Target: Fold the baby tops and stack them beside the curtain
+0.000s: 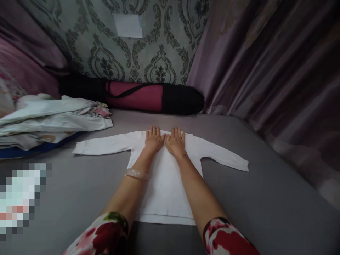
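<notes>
A white long-sleeved shirt (164, 184) lies spread flat on a grey bed surface (265, 198), its sleeves stretched out to both sides. My left hand (153, 139) rests palm down on the shirt's upper chest, fingers stretched flat. Right beside it, almost touching, my right hand (175, 141) lies flat the same way near the collar. Neither hand holds anything. A pale bangle (137, 174) sits on my left wrist. Red floral sleeves cover my upper arms at the bottom edge.
A pile of folded light clothes (50, 118) lies at the left on a blue cloth. A red and black long bag (154, 96) lies along the patterned wall. Purple curtains (278, 88) hang at the right. A blurred patch sits at lower left.
</notes>
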A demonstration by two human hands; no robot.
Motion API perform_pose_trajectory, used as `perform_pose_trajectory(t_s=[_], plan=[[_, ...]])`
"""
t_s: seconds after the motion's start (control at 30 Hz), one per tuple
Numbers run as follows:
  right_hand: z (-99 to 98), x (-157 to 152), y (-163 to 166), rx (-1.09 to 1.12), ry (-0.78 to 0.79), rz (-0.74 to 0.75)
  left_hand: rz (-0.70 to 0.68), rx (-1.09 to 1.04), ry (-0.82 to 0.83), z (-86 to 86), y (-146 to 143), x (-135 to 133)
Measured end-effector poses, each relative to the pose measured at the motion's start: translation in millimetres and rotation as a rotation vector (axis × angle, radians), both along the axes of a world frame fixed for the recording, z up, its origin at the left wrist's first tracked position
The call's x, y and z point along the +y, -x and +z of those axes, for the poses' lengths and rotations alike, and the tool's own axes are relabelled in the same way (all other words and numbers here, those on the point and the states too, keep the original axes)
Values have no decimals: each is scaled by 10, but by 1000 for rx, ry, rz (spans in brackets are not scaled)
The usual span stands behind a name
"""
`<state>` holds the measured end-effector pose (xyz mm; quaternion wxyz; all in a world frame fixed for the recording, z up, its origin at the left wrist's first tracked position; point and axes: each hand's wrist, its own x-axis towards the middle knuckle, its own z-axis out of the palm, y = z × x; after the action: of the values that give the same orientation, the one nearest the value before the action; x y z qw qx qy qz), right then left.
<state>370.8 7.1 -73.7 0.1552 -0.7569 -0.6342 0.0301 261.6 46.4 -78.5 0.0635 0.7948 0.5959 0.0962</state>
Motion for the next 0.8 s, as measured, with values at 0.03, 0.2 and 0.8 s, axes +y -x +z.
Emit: perform_pose_trajectory(t_s=[0.03, 0.2, 0.8], plan=[[-21, -6, 13, 0, 4, 3, -3, -2, 9, -30, 0, -3], [-32, -23, -14, -19, -11, 12, -14, -21, -45, -77, 33, -11], [296, -1358, -149, -24, 316, 474, -461, 66, -35, 35, 938, -1010]])
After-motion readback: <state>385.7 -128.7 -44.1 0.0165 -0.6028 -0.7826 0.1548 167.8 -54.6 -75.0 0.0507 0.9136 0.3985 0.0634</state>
